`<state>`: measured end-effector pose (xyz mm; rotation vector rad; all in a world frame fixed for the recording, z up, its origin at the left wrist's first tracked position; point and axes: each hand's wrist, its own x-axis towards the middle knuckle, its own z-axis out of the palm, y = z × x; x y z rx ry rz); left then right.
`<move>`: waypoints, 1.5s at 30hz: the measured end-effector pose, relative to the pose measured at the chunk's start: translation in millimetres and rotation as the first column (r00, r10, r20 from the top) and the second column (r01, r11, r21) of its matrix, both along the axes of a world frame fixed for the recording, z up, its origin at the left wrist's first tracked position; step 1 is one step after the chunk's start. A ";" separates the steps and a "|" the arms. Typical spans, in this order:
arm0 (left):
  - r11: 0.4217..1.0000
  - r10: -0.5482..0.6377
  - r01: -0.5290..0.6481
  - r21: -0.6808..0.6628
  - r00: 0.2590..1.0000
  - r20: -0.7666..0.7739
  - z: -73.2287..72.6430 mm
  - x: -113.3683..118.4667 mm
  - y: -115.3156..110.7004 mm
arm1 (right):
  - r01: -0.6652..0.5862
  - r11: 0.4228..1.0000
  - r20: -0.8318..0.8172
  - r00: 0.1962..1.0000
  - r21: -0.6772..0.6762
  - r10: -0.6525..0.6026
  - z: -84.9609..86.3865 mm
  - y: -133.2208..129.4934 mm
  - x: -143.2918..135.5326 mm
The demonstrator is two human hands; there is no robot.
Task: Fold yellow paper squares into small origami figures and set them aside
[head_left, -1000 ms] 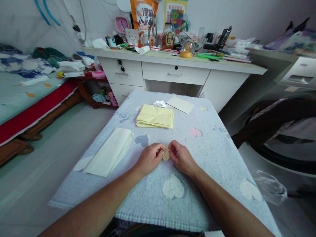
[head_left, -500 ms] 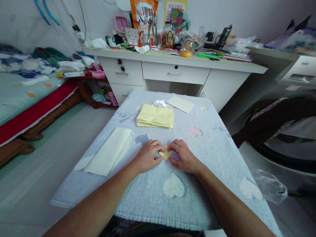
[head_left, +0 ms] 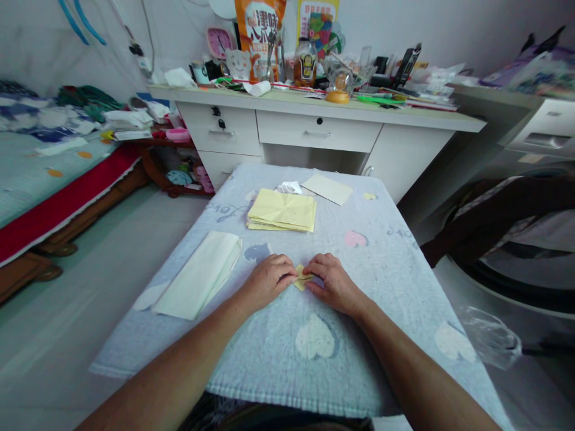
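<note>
Yellow folded paper (head_left: 299,287) sits centrally over the fuzzy blue cloth (head_left: 386,269), pinched narrowly by the left hand (head_left: 268,281) at nine o'clock and the right hand (head_left: 335,284) at three. Open cloth runs to its edges at three and six. A creased yellow stack (head_left: 282,211) lies near half past eleven; a long pale sheet (head_left: 200,276), nine o'clock, beyond the left hand.

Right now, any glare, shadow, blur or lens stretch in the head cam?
Head view: soft light, only faint shading on the tablecloth; head view: pale streaks of sheen on the floor at left; head view: wide-angle stretch at the washing machine; head view: folded paper too small to read its creases.
</note>
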<state>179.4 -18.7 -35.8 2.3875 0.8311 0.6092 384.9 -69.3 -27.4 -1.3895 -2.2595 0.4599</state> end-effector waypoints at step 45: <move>0.941 0.337 -0.336 0.031 0.930 -0.149 -5.6 4.5 1.5 | 0.394 0.917 0.211 0.903 -0.060 -0.374 -6.6 3.9 -18.9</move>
